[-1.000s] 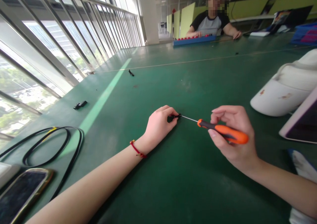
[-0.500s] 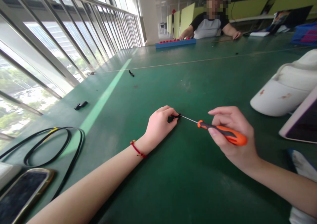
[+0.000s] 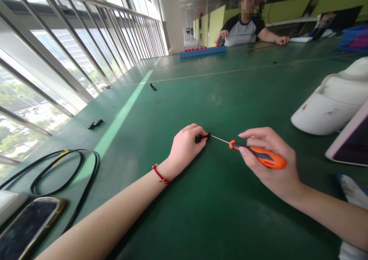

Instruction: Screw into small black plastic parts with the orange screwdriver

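Turning slightly, held in the right grip (image 3: 274, 177), the screwdriver (image 3: 263, 156) still meets the black piece (image 3: 209, 135) pinched in the left grip (image 3: 185, 145), its tip seemingly seated.

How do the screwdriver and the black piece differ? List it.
Color: the screwdriver has an orange and black handle; the black piece looks plain black. Size: the screwdriver is long; the black piece looks small. Hold: the right hand grips the screwdriver; the left hand pinches the black piece. Both are held.
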Demonstrator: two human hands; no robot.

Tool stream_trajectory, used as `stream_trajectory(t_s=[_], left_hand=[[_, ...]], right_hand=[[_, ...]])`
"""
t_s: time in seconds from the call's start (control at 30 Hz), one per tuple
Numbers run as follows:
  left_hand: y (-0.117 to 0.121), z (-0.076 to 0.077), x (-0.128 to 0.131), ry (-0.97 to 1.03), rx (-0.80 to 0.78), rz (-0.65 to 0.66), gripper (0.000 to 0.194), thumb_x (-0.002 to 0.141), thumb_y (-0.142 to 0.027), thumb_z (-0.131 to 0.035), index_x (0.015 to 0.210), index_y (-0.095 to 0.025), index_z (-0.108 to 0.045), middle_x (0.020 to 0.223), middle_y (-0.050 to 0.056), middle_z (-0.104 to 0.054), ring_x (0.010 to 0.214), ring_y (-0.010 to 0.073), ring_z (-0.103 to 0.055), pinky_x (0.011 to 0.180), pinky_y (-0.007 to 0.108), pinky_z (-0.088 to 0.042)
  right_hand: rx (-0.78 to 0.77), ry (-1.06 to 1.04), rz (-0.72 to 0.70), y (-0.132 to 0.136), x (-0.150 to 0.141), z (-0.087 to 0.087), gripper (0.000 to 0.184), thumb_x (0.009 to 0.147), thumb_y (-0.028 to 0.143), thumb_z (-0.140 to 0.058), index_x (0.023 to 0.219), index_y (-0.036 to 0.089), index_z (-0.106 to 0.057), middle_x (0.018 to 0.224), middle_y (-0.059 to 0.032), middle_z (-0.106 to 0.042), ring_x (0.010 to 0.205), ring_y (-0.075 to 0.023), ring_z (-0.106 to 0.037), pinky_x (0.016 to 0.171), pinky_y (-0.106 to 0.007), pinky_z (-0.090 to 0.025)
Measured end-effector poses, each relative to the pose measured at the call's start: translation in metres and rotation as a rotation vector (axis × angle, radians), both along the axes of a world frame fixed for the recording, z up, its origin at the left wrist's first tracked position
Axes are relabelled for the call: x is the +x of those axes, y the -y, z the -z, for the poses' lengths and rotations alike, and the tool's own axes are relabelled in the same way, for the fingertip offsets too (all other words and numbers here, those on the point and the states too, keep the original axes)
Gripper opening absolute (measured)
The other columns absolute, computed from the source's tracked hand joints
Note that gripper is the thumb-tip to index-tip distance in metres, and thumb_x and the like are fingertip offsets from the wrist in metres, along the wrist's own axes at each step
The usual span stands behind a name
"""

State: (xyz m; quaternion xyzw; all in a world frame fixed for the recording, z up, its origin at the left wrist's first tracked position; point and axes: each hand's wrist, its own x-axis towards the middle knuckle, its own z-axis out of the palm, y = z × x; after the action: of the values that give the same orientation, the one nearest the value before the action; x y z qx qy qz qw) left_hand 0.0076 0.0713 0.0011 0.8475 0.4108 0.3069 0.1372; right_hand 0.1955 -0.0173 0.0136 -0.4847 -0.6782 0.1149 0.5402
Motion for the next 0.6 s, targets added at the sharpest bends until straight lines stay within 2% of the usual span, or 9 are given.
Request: stream_trajectory(t_s=[0.1,0.17,0.3,0.37,0.47,0.53,0.6], left_hand=[[-0.0003,0.0006,0.0002,0.004,0.001,-0.006,0.008,0.079,-0.014,-0.058,0.081,-0.019,-0.064,0.089,0.001,-0.067,0.081,0.0154,-0.062,0.075,0.026,-0.051],[-0.0003,0.0006,0.0005,0.005,0.000,-0.010,0.008,0.079,-0.014,-0.057,0.081,-0.020,-0.064,0.089,0.001,-0.067,0.081,0.0155,-0.062,0.075,0.027,-0.051],[-0.0002,0.0001,0.0008,0.005,-0.002,-0.013,0.009,0.078,-0.014,-0.057,0.081,-0.020,-0.064,0.089,0.001,-0.067,0.082,0.0156,-0.062,0.075,0.027,-0.051],[-0.0002,0.0000,0.0007,0.004,-0.002,-0.015,0.010,0.078,-0.014,-0.057,0.081,-0.020,-0.064,0.089,0.001,-0.067,0.081,0.0155,-0.062,0.075,0.026,-0.051],[-0.0001,0.0002,0.0005,0.003,0.001,-0.017,0.010,0.078,-0.014,-0.057,0.081,-0.020,-0.064,0.088,0.001,-0.067,0.081,0.0155,-0.062,0.075,0.026,-0.051],[0.0001,0.0004,0.0006,0.001,0.002,-0.016,0.010,0.078,-0.014,-0.057,0.081,-0.020,-0.064,0.088,0.001,-0.067,0.081,0.0156,-0.062,0.075,0.026,-0.050],[0.0004,0.0004,0.0008,0.005,0.003,-0.014,0.010,0.078,-0.014,-0.057,0.081,-0.020,-0.064,0.089,0.001,-0.067,0.081,0.0155,-0.062,0.075,0.026,-0.050]], right_hand=[[0.100,-0.076,0.017,-0.0019,0.0002,0.0015,0.037,0.072,0.014,-0.065,0.105,0.025,-0.052,0.083,-0.0001,-0.056,0.072,-0.0150,-0.059,0.066,-0.029,-0.052],[0.103,-0.093,0.003,-0.0023,0.0005,0.0015,0.043,0.070,0.015,-0.067,0.109,0.024,-0.050,0.083,-0.0003,-0.055,0.073,-0.0159,-0.058,0.067,-0.030,-0.052],[-0.009,0.029,0.005,0.0003,0.0002,-0.0005,0.021,0.078,0.020,-0.063,0.096,0.025,-0.054,0.057,0.0060,-0.050,0.051,-0.0124,-0.051,0.054,-0.028,-0.045],[0.020,0.034,0.027,0.0006,0.0002,-0.0004,0.020,0.078,0.019,-0.062,0.095,0.025,-0.055,0.063,0.0042,-0.055,0.055,-0.0128,-0.054,0.057,-0.028,-0.047],[0.100,-0.058,0.026,-0.0012,0.0011,0.0009,0.037,0.073,0.018,-0.064,0.108,0.025,-0.051,0.083,-0.0010,-0.057,0.071,-0.0161,-0.059,0.066,-0.031,-0.051],[0.062,-0.040,0.009,-0.0017,0.0022,0.0010,0.036,0.074,0.020,-0.064,0.107,0.026,-0.051,0.079,-0.0002,-0.056,0.071,-0.0171,-0.059,0.065,-0.032,-0.051],[-0.016,0.050,-0.006,-0.0005,0.0032,0.0004,0.021,0.078,0.022,-0.061,0.098,0.026,-0.055,0.068,0.0019,-0.057,0.066,-0.0164,-0.059,0.063,-0.030,-0.050]])
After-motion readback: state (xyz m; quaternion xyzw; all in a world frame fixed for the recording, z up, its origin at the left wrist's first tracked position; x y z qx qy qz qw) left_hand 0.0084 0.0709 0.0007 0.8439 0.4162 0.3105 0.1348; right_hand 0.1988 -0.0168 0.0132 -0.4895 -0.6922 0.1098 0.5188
